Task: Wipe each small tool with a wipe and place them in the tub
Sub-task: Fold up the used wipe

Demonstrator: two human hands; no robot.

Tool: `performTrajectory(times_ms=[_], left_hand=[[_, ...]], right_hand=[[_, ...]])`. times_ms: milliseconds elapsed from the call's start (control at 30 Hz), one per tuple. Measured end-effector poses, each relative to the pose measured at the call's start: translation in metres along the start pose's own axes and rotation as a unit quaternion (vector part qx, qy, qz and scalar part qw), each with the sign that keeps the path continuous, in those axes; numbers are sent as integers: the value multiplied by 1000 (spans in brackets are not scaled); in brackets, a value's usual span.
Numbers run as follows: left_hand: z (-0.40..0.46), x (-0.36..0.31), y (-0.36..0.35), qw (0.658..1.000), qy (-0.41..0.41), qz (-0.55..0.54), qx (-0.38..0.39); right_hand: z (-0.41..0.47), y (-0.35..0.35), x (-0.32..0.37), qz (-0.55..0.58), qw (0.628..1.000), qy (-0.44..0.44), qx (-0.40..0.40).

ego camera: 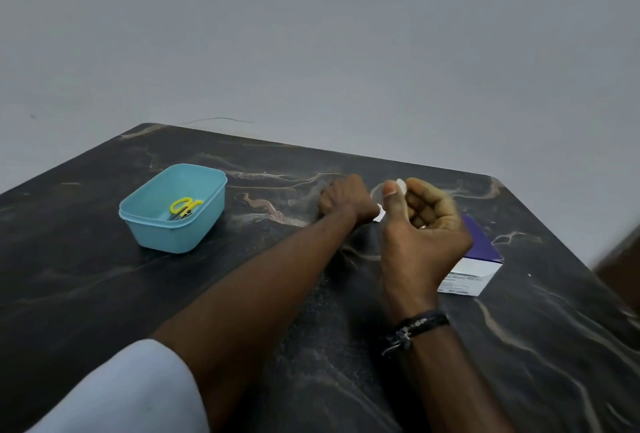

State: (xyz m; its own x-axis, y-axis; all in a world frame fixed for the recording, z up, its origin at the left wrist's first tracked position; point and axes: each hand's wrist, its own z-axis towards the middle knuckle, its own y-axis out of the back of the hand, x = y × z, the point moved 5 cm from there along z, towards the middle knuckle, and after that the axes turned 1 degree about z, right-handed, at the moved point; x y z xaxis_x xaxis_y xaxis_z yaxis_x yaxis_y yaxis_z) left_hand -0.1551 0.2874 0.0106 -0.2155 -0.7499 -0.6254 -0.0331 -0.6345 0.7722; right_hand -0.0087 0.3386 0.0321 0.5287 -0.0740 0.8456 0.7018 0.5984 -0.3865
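A light blue tub [145,228] stands on the left of the dark marble table, and yellow-handled scissors [185,206] lie inside it. My left hand [343,200] reaches far across the table with its back toward me. Its fingers curl down out of sight, so whatever is under them is hidden. My right hand [426,224] is raised beside it and pinches a small white wipe [401,184] between thumb and fingers. A small white scrap [380,216] shows between my left wrist and my right thumb.
A purple and white box [479,264] lies behind my right hand, toward the table's right side. The table's far edge [311,148] meets a plain grey wall. A dark brown object [620,259] shows at the right border.
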Motion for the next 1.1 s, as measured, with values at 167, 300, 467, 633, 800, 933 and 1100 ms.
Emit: performTrajectory(times_ms=[167, 300, 467, 633, 800, 933, 1100], left_hand=[[4, 0, 1, 999, -14, -34, 14], [2, 18, 7, 981, -11, -195, -2], [-28, 52, 31, 891, 52, -450, 6], [-67, 81, 59, 838, 109, -535, -19], [-91, 89, 73, 827, 119, -548, -37], [-104, 90, 74, 837, 75, -540, -50], [-108, 88, 69, 849, 56, -526, -11]], right_hand=[[-2, -3, -2, -11, 1000, 4, 19], [-4, -4, -3, -41, 999, 12, 29], [-7, -7, -7, -79, 995, -10, 63], [-19, -17, -12, -101, 983, -41, 148], [-32, -24, -18, -141, 964, -46, 222], [-38, -27, -28, -184, 951, -42, 245], [-35, -25, -39, -220, 947, -44, 230]])
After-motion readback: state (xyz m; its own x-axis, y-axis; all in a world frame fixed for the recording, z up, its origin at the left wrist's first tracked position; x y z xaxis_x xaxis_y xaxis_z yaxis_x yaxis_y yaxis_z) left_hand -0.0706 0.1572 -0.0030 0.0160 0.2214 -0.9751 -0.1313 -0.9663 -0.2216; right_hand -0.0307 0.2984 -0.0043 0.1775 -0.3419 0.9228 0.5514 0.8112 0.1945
